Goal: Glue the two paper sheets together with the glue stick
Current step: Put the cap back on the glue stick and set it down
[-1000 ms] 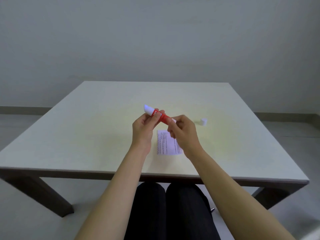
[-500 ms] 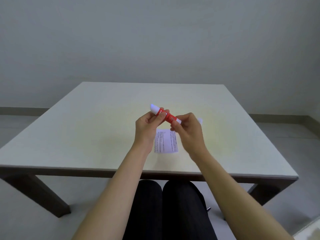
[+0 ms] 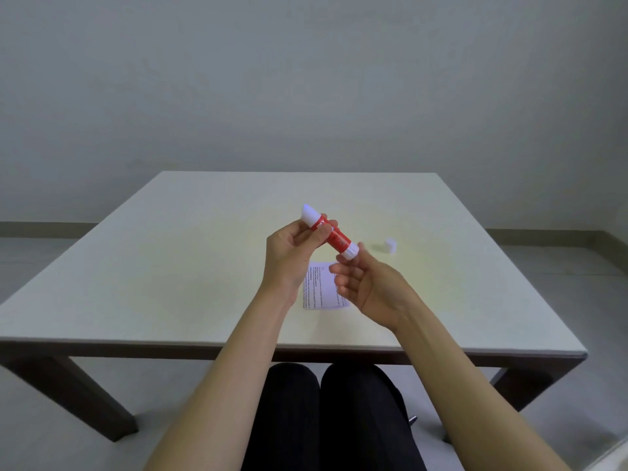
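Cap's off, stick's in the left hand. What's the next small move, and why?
Probably bring the glue stick down, exposed white tip first, onto the printed paper. The cap already sits aside on the table, the tip looks extended, and the left hand grips the barrel. The right hand is open at the base end, free to steady the sheet.

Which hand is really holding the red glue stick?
The left hand. Its fingers wrap the red glue stick near the glue end, while the right hand is open, fingertips just by the white bottom end.
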### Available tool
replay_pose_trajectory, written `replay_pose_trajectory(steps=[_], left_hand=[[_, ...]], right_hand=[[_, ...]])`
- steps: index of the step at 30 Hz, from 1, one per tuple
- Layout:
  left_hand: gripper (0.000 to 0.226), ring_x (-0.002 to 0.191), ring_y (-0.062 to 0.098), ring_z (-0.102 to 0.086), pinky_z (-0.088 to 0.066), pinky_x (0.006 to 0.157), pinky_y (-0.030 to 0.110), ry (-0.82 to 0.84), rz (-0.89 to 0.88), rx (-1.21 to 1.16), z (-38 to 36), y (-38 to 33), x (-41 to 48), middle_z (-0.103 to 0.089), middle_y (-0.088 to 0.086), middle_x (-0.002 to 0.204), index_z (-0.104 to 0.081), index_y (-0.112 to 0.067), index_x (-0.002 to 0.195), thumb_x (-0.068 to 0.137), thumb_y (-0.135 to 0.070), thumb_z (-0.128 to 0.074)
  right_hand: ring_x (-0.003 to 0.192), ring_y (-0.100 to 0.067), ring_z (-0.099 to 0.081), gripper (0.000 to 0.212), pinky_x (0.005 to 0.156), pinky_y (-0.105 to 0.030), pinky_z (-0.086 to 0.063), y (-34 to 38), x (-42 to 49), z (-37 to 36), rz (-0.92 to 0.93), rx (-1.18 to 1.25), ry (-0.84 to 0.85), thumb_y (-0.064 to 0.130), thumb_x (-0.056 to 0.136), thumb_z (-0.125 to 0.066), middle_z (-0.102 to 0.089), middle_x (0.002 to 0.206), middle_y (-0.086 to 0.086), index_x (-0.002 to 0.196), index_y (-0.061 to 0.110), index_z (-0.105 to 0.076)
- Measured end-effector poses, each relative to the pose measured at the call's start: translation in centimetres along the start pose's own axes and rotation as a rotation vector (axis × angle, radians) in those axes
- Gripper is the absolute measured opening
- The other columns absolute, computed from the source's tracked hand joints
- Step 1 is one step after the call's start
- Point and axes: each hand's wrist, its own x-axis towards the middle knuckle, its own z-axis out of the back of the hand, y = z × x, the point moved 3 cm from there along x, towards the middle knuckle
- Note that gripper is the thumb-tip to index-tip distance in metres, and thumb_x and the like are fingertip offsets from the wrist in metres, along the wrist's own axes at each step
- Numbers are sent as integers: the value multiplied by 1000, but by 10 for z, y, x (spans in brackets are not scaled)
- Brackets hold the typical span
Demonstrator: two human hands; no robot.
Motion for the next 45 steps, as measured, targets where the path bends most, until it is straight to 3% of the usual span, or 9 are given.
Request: replay_pose_trajectory(steps=[8, 14, 20, 24, 27, 32, 37, 40, 45], left_hand=[[7, 89, 15, -72, -48, 83, 21, -28, 7, 24, 5, 0, -1, -78, -3, 87, -75, -25, 79, 78, -19, -72], [9, 86, 16, -73, -47, 87, 27, -160, 58, 53, 7, 6, -1, -77, -3, 82, -74, -18, 81, 73, -21, -77], [8, 89, 19, -72, -48, 90, 29, -168, 69, 69, 11, 7, -2, -77, 0, 84, -74, -18, 79, 74, -24, -75], [14, 80, 15, -73, -46, 75, 20, -217, 53, 134, 9, 9, 1, -76, -5, 73, -73, -17, 79, 71, -28, -77], [22, 67, 6, -71, -44, 67, 18, -327, 51, 188, 7, 13, 1, -72, -10, 62, -67, -21, 72, 67, -39, -79], [21, 74, 14, -68, -55, 81, 36, -298, 120, 193, 5, 23, 3, -70, -6, 73, -68, -22, 74, 66, -37, -80], [17, 80, 10, -71, -56, 81, 35, -240, 100, 291, 21, 26, 6, -74, -4, 84, -71, -33, 75, 70, -19, -78], [23, 71, 1, -69, -48, 65, 15, -240, 55, 426, 30, 25, 7, -73, -7, 86, -70, -33, 90, 73, -18, -75], [30, 78, 2, -63, -54, 74, 28, -211, -86, 626, 29, 19, 5, -64, -12, 85, -70, -24, 104, 76, -13, -73]], right_hand=[[56, -19, -61, 25, 61, -27, -54, 12, -5, -1, 277, -301, 25, 28, 82, -65, -68, 70, -8, 83, 3, -64], [68, -6, -53, 18, 69, -3, -40, 9, -11, -11, 873, -1121, -337, 12, 82, -69, -60, 77, 19, 87, 16, -52], [48, -24, -55, 53, 51, -29, -49, 6, -2, -10, -69, -310, 34, 50, 97, -34, -62, 59, -9, 102, 5, -61], [54, -18, -56, 14, 55, -27, -49, 0, -2, -12, 364, -663, -91, 21, 95, -53, -62, 64, -2, 94, 7, -53], [55, -21, -53, 21, 52, -34, -42, -11, -5, -15, 700, -1308, -427, 26, 89, -60, -60, 66, 1, 93, 9, -48], [45, -26, -53, 26, 48, -28, -36, -16, -1, -23, 967, -1551, -548, 25, 80, -71, -67, 67, 1, 84, 6, -53], [133, -26, -35, 100, 103, -44, -35, 11, 35, 16, 451, -1606, -256, 58, 72, -69, -25, 153, -8, 150, 22, -18], [141, -34, -21, 75, 108, -49, -27, 38, 55, 42, 357, -1779, -485, 53, 89, -50, -8, 160, -12, 151, 28, -14], [113, -34, -50, 40, 93, -38, -37, 38, 68, 68, 155, -2031, -571, 8, 95, -40, -49, 132, -15, 133, 12, -48]])
